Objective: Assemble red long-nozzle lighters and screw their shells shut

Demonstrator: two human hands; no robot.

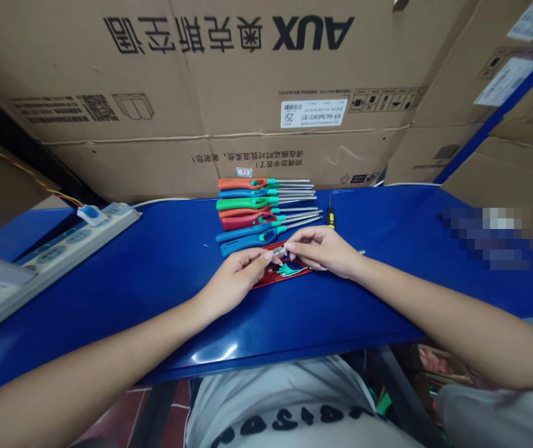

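Note:
My left hand [241,272] and my right hand [324,250] meet over the middle of the blue table. Between their fingertips they pinch a small, pale, partly clear piece [278,252]; its exact kind is too small to make out. Below it lies the opened red casing [262,282] of a long-nosed lighter, partly hidden by my fingers. Inside the casing shows a green trigger [287,270] with a thin white wire [304,269] beside it. A thin metal tip [362,252] sticks out to the right, behind my right hand.
Several lighters [247,204] with coloured handles and metal barrels lie stacked behind my hands. A black-and-yellow screwdriver [330,218] lies to their right. At the left is a white power strip [107,218] with plugs in it. A cardboard wall [229,118] bounds the table's back.

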